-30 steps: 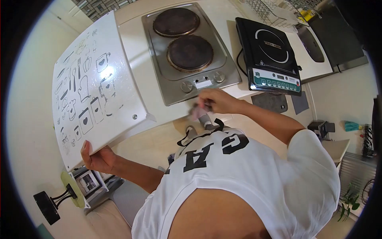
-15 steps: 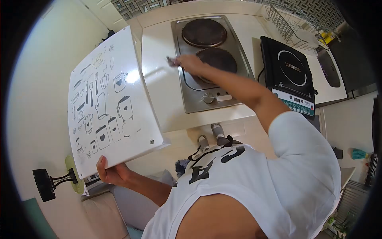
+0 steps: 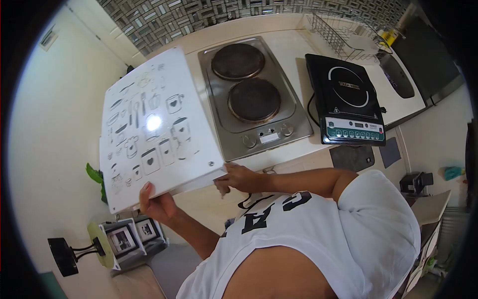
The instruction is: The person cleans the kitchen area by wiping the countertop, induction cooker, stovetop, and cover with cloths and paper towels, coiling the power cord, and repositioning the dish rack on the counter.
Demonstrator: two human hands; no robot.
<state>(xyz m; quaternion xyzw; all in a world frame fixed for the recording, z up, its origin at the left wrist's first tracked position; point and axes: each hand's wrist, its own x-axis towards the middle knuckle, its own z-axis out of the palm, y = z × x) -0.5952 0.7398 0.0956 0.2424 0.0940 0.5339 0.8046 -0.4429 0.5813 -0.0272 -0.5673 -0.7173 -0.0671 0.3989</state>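
A large white panel printed with black drawings of mugs, cutlery and oven mitts leans tilted beside the hob. My left hand grips its near edge, thumb on the printed face and fingers underneath. At the panel's near right corner is my right hand, fingers closed and touching or almost touching the side. Something small, pale and crumpled shows below those fingers; its kind is unclear. The steel hob has two dark round plates and knobs at the front.
Right of the hob lies a black portable induction cooker with its cable. Behind it stands a wire dish rack near the sink. Framed photos sit on a shelf at lower left, by a black wall-mounted object.
My right hand has come back from above the hob to the panel's near right corner. The panel appears farther right and lower as the view shifts; my left hand keeps its hold.
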